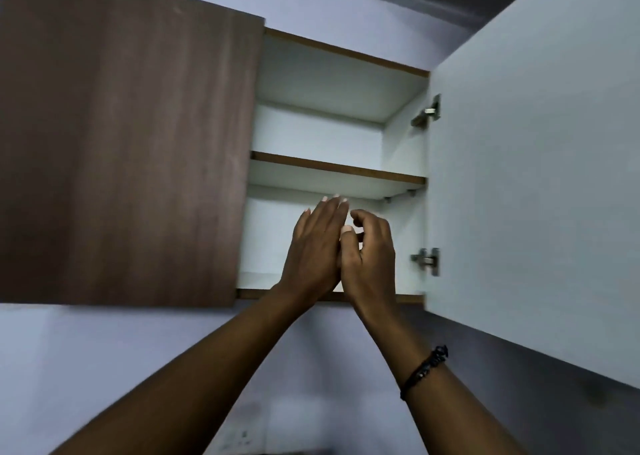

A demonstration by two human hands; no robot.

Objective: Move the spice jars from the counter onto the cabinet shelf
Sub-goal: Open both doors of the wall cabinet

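I am looking up into a wall cabinet with a white inside. Both of my hands are raised in front of its lower compartment, above the bottom shelf [256,279]. My left hand [317,246] is flat, back toward me, fingers straight and pointing up. Touching it on the right, my right hand [370,257] has loosely curled fingers, and white cabinet wall shows through the gap by the thumb. Neither hand shows anything in it. No spice jar is in view, and the counter is out of frame. The middle shelf [339,168] is bare.
The right cabinet door [536,177] stands swung open, white side toward me, on two metal hinges [427,260]. The left brown wood door [121,160] is shut. A wall socket [239,437] sits low on the pale wall. A dark bracelet [424,371] circles my right wrist.
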